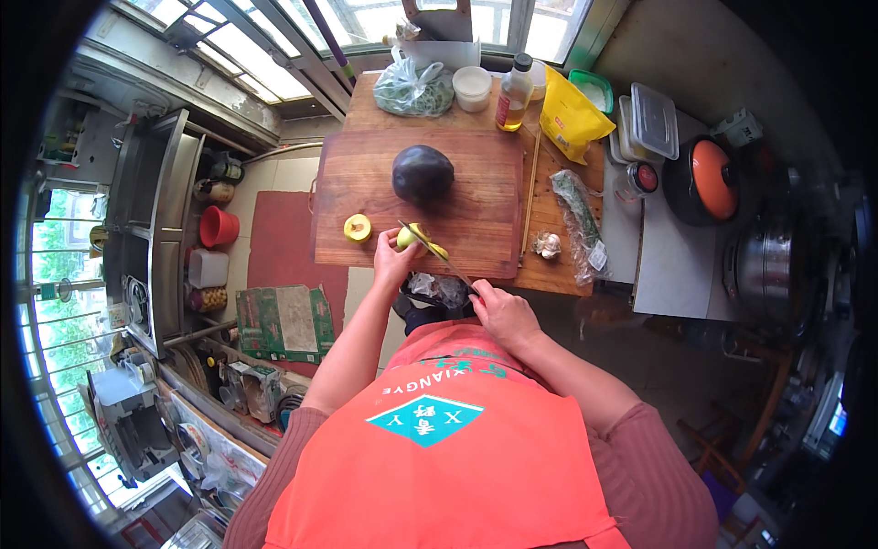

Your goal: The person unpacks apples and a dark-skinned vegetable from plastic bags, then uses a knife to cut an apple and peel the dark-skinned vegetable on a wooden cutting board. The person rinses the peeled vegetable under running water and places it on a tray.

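In my left hand is a pale yellow-green piece of fruit or vegetable, held over the front part of a wooden cutting board. My right hand grips a knife by its handle, which is mostly hidden. The knife blade slants up and left, across or against the held piece. Beside the blade is a yellowish strip or slice. A cut yellow-green piece with a brownish centre lies to the left on the board. Behind both hands rests a large, dark purple eggplant.
Along the table's back stand a bag of greens, a white tub, an oil bottle and a yellow packet. Right of the board lie chopsticks, garlic and wrapped greens. An orange-lidded pot stands farther right.
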Action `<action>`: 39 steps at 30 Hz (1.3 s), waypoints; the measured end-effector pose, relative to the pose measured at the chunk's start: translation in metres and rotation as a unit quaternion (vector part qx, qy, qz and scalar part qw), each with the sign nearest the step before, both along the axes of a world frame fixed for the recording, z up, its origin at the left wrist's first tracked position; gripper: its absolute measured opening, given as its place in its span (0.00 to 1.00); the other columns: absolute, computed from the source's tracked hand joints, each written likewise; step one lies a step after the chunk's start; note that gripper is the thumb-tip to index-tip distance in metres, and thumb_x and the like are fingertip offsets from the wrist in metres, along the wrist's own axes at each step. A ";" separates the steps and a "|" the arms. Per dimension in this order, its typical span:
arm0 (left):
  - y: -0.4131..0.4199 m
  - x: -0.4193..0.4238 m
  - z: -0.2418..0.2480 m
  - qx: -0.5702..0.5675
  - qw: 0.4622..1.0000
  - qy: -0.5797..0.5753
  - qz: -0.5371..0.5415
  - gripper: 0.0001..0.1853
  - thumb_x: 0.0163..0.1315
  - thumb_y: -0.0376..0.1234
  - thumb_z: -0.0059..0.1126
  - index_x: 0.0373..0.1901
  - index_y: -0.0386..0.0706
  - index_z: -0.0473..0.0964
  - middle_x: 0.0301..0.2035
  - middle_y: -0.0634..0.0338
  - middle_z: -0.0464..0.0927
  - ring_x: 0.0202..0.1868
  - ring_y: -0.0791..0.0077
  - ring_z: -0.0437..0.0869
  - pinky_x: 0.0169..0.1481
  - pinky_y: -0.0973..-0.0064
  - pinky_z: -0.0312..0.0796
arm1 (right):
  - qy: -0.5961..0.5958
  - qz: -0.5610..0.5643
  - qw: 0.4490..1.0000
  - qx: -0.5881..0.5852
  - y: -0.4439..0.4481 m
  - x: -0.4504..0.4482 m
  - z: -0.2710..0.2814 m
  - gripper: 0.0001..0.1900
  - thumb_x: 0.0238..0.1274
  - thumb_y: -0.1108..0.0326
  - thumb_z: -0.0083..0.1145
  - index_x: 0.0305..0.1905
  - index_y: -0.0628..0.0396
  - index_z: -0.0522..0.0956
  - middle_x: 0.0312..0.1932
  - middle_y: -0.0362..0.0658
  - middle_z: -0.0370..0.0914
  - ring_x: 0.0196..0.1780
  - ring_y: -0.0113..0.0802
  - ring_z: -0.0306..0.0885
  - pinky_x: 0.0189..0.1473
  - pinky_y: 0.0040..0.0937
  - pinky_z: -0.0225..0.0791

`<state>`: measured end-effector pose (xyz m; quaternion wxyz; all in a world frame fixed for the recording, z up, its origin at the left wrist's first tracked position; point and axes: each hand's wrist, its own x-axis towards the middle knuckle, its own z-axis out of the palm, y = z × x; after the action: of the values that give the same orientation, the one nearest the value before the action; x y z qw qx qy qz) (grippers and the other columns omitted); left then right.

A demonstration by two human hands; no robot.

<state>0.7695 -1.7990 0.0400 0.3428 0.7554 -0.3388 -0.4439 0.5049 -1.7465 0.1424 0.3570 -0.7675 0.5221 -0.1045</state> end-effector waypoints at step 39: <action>0.075 0.030 0.026 -0.120 0.953 0.277 0.003 0.41 0.56 0.23 0.68 0.71 0.43 0.60 0.59 0.58 0.73 0.64 0.70 0.76 0.69 0.69 0.71 | -0.011 -0.113 0.989 -0.096 -0.010 -0.045 -0.025 0.24 0.64 0.58 0.69 0.61 0.52 0.75 0.49 0.52 0.84 0.47 0.51 0.86 0.46 0.45 0.79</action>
<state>0.7998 -1.7243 0.0662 0.5124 0.5574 -0.2788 -0.5908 0.4603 -1.7569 0.1178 0.2734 -0.7332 0.5887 -0.2025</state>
